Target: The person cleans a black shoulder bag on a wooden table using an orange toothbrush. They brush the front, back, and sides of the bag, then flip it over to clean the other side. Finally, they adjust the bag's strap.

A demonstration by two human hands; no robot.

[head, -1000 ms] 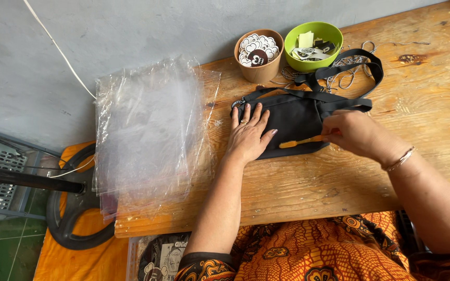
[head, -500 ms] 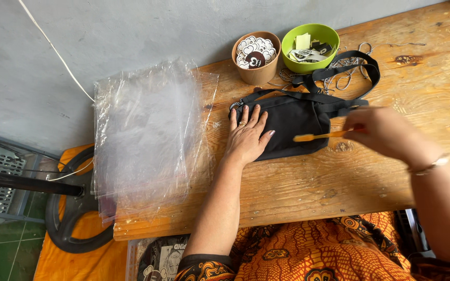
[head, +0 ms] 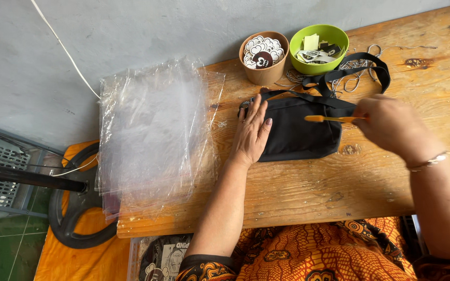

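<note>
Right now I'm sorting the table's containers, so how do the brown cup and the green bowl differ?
The brown cup is a tan, straight-sided paper-like tub, while the green bowl is bright lime with a rounded wall. The brown cup holds round black-and-white discs; the green bowl holds loose mixed tags and paper slips. The green bowl is wider and sits to the right. Both stand upright, open-topped, at the wooden table's far edge.

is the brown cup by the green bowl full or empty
Full. The brown cup stands upright on the wooden table, and round black-and-white pieces fill it up to its rim.
</note>
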